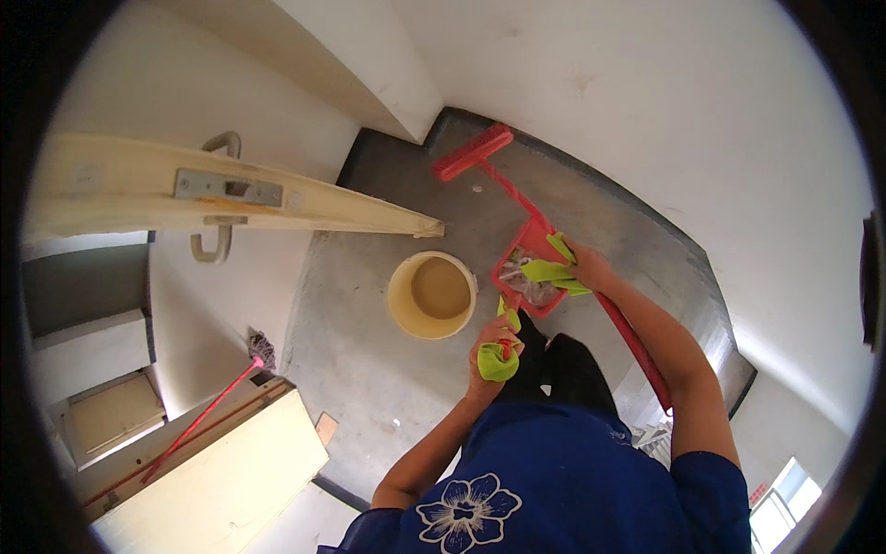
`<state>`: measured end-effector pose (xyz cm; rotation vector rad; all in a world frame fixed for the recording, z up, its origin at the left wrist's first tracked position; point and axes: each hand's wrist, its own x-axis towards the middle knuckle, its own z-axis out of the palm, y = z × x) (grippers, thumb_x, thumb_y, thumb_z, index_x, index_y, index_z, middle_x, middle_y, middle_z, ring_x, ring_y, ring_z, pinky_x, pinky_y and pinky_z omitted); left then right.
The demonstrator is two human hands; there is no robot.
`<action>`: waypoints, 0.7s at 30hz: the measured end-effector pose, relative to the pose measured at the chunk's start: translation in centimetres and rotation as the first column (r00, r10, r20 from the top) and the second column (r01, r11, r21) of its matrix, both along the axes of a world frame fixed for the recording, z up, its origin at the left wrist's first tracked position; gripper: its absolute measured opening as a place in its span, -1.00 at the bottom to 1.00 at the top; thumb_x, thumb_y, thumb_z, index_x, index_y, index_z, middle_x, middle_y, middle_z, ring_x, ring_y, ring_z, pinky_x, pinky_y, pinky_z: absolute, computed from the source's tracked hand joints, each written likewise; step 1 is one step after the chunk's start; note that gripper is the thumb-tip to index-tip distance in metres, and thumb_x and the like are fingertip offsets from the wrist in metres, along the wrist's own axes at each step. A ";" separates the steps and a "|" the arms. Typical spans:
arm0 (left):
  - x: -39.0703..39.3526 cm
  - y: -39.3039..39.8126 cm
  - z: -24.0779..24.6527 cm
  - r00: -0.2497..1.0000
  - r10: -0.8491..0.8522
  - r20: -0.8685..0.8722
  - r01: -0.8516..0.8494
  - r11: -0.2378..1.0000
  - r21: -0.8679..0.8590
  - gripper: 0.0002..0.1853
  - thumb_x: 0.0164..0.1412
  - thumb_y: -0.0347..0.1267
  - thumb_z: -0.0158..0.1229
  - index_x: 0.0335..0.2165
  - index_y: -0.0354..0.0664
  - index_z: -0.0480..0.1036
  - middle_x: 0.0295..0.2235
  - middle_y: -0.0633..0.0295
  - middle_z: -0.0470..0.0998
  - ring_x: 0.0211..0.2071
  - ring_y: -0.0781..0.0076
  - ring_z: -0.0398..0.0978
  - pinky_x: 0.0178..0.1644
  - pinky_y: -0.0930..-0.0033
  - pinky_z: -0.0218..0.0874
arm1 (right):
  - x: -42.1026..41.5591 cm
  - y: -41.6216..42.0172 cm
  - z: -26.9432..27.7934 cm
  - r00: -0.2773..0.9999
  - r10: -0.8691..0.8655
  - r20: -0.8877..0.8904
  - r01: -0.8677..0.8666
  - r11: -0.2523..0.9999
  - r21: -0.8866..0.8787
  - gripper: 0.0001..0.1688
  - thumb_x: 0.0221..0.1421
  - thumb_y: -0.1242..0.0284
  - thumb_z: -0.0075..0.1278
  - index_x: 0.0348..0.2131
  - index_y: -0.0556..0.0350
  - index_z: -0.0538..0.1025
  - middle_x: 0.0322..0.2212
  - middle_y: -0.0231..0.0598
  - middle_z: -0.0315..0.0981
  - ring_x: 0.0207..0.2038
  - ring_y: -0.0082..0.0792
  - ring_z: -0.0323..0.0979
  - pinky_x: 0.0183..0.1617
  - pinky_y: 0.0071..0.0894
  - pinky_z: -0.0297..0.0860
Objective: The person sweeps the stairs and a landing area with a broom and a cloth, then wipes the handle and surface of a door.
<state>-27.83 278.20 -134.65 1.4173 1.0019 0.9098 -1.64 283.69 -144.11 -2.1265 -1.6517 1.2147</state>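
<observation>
My right hand (pixel 588 266) grips the handle of a red push broom (pixel 477 152), with a lime-green cloth (pixel 550 271) bunched in the same grasp. The broom's head is out beyond the dustpan, and its handle runs back under my right forearm. My left hand (pixel 490 353) is closed on the handle of a red dustpan (pixel 529 242), with a second green cloth (pixel 497 361) wrapped at the grip. Clear plastic and other litter (pixel 529 280) lie in the pan, partly hidden by the cloth. Left of the pan stands a cream bucket (pixel 432 294) with murky brown liquid.
The edge of an open cream door (pixel 332 208) with metal handles reaches in from the left. A mop with a pink-red handle (pixel 201 419) leans beside another door panel (pixel 228 471) at lower left. White walls with a dark skirting band (pixel 609 187) bound the grey concrete floor (pixel 360 291).
</observation>
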 end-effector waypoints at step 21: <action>3.7 3.0 -3.2 0.963 0.219 -0.156 -0.240 0.962 -0.130 -0.73 -0.17 -0.69 0.16 -0.43 -0.20 0.37 -0.23 0.14 0.39 -0.08 0.18 0.32 0.02 0.26 0.12 | 1.6 8.9 -3.3 0.836 0.149 -0.528 -0.222 0.972 -0.077 -0.20 -0.16 0.48 -0.06 0.15 0.04 0.14 -0.20 0.12 0.38 -0.17 -0.03 0.40 -0.12 -0.22 0.29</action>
